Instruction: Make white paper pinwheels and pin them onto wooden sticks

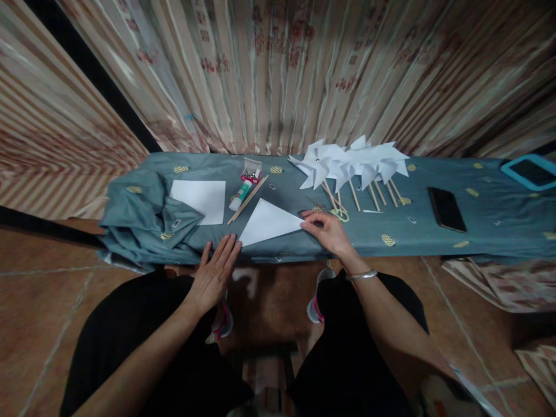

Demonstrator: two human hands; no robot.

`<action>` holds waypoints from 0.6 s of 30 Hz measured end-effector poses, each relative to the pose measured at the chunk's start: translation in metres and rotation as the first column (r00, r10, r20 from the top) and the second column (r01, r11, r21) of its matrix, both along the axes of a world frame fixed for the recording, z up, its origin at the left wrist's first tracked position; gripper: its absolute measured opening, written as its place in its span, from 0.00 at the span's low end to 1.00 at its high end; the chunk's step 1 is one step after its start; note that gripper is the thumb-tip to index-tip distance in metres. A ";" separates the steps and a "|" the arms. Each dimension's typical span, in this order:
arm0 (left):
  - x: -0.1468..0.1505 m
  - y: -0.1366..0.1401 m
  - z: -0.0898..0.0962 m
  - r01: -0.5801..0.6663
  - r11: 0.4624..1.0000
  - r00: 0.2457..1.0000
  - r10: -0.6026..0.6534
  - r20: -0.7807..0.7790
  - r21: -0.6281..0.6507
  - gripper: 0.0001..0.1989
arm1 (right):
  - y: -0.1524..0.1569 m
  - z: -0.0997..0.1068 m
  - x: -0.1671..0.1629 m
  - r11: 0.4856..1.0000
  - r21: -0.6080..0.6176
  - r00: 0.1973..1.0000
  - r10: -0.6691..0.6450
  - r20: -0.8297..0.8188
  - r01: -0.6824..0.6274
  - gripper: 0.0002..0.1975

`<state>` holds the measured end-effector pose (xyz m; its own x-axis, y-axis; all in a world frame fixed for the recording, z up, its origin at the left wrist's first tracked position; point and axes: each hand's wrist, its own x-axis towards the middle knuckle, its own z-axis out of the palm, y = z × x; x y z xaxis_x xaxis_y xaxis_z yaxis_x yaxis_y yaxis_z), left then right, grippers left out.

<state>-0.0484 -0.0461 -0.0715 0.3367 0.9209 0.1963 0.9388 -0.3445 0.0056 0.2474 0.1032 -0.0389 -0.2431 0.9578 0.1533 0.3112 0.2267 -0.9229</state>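
A white sheet of paper folded into a triangle (270, 225) lies near the front edge of the cloth-covered surface. My right hand (329, 233) pinches its right corner between thumb and fingers. At its left corner rests my left hand (214, 278), fingers stretched out flat, the tips by the paper's edge. Green-handled scissors (341, 215) lie just behind my right hand, partly hidden by it. Beyond the triangle are thin wooden sticks (248, 200), a green and white glue stick (240, 196) and a small open box of metal pins (251, 174).
White paper pinwheels (319, 165) on wooden sticks lie overlapping at the back. A square white sheet (211, 196) is on the left, beside bunched-up cloth (143, 202). Farther right are a dark phone (446, 208) and a blue-framed device (530, 172). A curtain (269, 75) hangs behind.
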 end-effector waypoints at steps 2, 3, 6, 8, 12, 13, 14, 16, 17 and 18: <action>0.001 0.000 0.000 0.003 1.000 0.999 -0.003 0.050 -0.004 0.31 | 0.001 0.006 0.005 1.000 -0.007 1.000 -0.013 -0.023 0.013 0.12; 0.002 0.000 0.001 0.002 1.000 0.996 -0.002 0.093 -0.001 0.31 | 0.002 0.009 0.008 1.000 -0.018 0.999 -0.025 -0.047 0.025 0.12; 0.005 0.006 0.009 -0.033 0.999 0.947 0.027 0.321 0.013 0.32 | 0.003 0.018 0.018 0.996 -0.081 0.988 -0.048 -0.147 0.036 0.14; 0.008 0.016 0.019 -0.089 0.996 0.838 0.081 0.540 -0.011 0.32 | 0.002 0.024 0.022 0.993 -0.121 0.979 -0.022 -0.202 -0.003 0.14; 0.015 0.044 0.041 -0.201 0.959 0.453 0.271 0.849 -0.199 0.34 | -0.003 0.035 0.025 0.986 -0.145 0.973 0.049 -0.227 -0.084 0.12; 0.017 0.052 0.045 -0.198 0.950 0.363 0.298 0.883 -0.239 0.35 | -0.004 0.038 0.026 0.984 -0.146 0.973 0.063 -0.222 -0.097 0.12; 0.020 0.060 0.049 -0.178 0.944 0.281 0.318 0.906 -0.276 0.36 | -0.006 0.040 0.026 0.983 -0.148 0.973 0.076 -0.216 -0.110 0.12; 0.024 0.074 0.054 -0.123 0.937 0.138 0.344 0.929 -0.328 0.37 | -0.008 0.045 0.027 0.978 -0.158 0.974 0.102 -0.204 -0.135 0.12; 0.026 0.080 0.056 -0.089 0.929 0.073 0.366 0.928 -0.359 0.38 | -0.010 0.047 0.028 0.976 -0.164 0.974 0.112 -0.196 -0.145 0.12; 0.028 0.084 0.058 -0.056 0.918 0.024 0.395 0.919 -0.393 0.40 | -0.011 0.049 0.029 0.974 -0.168 0.975 0.120 -0.186 -0.152 0.12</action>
